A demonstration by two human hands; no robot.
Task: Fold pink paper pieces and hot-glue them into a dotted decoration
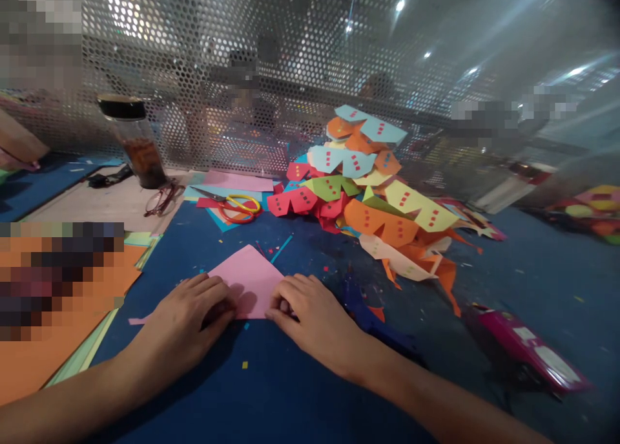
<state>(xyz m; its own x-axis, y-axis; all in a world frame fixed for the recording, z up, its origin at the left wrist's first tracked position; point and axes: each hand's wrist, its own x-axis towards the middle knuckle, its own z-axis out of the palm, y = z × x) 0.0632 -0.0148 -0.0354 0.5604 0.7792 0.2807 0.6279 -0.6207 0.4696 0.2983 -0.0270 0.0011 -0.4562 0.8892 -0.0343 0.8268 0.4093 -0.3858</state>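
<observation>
A pink sheet of paper (252, 279) lies on the blue table, its peak pointing away from me and a straight edge towards me. My left hand (194, 308) is closed on the left part of that near edge, thumb and fingers pinched together. At the right part, my right hand (303, 311) pinches the same paper with curled fingers. Both hands hide the paper's side corners. Beyond the paper lie scissors (242, 206) with red and yellow handles, on a few coloured sheets.
Folded paper pieces (382, 218) with small coloured squares are heaped behind my right hand. A magenta case (533, 350) lies to the right. Orange sheets (97, 321) are stacked at left. A lidded bottle (140, 147) and eyeglasses (162, 197) stand near a perforated metal screen (194, 75).
</observation>
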